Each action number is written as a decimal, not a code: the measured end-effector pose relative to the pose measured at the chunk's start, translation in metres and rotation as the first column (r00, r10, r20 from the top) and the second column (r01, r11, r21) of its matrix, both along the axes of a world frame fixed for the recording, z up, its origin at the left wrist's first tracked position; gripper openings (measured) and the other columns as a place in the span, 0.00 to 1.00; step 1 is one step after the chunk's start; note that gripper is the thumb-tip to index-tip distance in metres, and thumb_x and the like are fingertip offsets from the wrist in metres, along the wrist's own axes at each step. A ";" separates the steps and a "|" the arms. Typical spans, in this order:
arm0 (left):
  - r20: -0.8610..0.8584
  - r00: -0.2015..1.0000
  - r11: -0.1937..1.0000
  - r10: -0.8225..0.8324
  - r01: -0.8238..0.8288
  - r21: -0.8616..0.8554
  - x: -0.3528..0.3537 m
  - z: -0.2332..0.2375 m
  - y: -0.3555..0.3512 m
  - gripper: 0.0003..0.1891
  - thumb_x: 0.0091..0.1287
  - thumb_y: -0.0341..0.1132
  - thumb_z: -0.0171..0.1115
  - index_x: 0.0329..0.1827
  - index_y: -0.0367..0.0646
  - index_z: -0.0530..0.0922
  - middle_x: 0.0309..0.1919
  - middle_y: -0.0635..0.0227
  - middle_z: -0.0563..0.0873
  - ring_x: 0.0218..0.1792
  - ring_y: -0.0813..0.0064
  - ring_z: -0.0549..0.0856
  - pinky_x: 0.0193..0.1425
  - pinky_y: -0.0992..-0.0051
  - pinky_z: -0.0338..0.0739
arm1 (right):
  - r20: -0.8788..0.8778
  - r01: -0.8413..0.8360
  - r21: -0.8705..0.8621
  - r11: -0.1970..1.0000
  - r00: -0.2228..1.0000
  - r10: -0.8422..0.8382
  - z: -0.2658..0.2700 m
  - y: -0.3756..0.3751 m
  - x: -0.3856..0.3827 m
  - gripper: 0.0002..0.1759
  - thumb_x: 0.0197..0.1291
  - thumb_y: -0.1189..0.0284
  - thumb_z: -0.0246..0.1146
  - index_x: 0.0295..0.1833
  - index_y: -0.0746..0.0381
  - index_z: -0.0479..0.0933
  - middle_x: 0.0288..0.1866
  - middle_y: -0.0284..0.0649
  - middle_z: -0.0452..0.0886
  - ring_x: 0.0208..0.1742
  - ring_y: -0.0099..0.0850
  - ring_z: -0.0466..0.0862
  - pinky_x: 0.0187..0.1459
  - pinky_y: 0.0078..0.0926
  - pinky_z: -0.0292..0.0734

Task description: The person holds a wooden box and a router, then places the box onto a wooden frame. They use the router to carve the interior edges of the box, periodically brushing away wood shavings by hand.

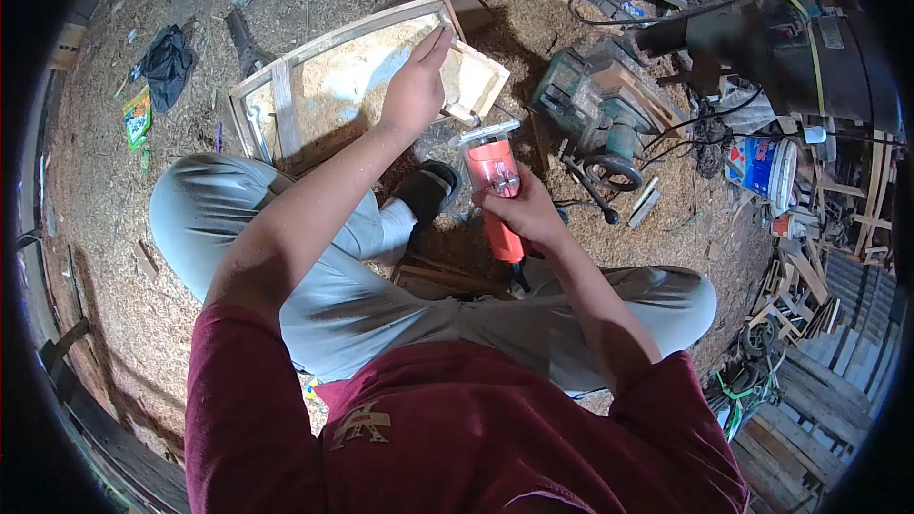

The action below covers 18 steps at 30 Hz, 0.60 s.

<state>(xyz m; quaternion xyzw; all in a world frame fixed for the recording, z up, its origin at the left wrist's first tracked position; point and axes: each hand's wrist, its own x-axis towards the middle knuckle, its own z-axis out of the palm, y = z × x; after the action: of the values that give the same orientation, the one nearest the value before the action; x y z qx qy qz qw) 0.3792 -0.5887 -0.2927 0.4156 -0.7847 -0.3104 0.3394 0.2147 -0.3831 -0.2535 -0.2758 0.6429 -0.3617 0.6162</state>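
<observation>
Woodwork looks part done: the wooden frame (286, 105), already joined, lies on the sawdust-covered floor (114, 257) in the upper middle of the picture, and the orange trimmer (492, 167) is held just below it, off the wood. The left hand (416, 86) rests on the frame's right end, fingers straight and pressed together. The right hand (524, 214) has its fingers wrapped round the trimmer.

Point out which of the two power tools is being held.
The orange trim router, gripped in the right hand. The green power tool lies untouched on the sawdust; the left hand rests on the wooden frame.
</observation>
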 end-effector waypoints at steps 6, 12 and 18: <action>-0.011 1.000 0.999 -0.007 0.007 -0.035 0.000 -0.001 0.000 0.33 0.71 0.15 0.50 0.81 0.38 0.72 0.80 0.47 0.74 0.76 0.47 0.77 0.80 0.61 0.74 | 0.003 -0.022 -0.008 1.000 1.000 0.022 0.000 -0.004 -0.001 0.31 0.60 0.69 0.81 0.66 0.64 0.77 0.53 0.35 0.88 0.51 0.24 0.86 0.57 0.30 0.83; -0.009 1.000 1.000 -0.007 0.007 -0.025 0.000 -0.001 0.000 0.33 0.71 0.15 0.50 0.82 0.39 0.71 0.80 0.47 0.74 0.76 0.47 0.77 0.80 0.61 0.74 | -0.040 -0.021 -0.034 0.999 0.999 0.019 0.001 -0.001 0.001 0.30 0.60 0.69 0.81 0.64 0.64 0.78 0.52 0.35 0.88 0.50 0.23 0.86 0.55 0.29 0.83; -0.001 1.000 1.000 -0.004 0.004 -0.015 0.000 0.000 0.000 0.34 0.71 0.16 0.50 0.83 0.41 0.71 0.80 0.49 0.74 0.77 0.48 0.77 0.80 0.61 0.74 | -0.067 -0.037 -0.025 0.999 0.997 0.036 -0.001 0.003 0.000 0.31 0.59 0.69 0.81 0.64 0.65 0.77 0.53 0.36 0.88 0.51 0.23 0.86 0.55 0.29 0.83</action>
<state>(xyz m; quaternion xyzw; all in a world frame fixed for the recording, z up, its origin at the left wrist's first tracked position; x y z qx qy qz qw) 0.3792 -0.5883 -0.2925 0.4115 -0.7875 -0.3055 0.3422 0.2144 -0.3801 -0.2540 -0.3076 0.6532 -0.3495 0.5972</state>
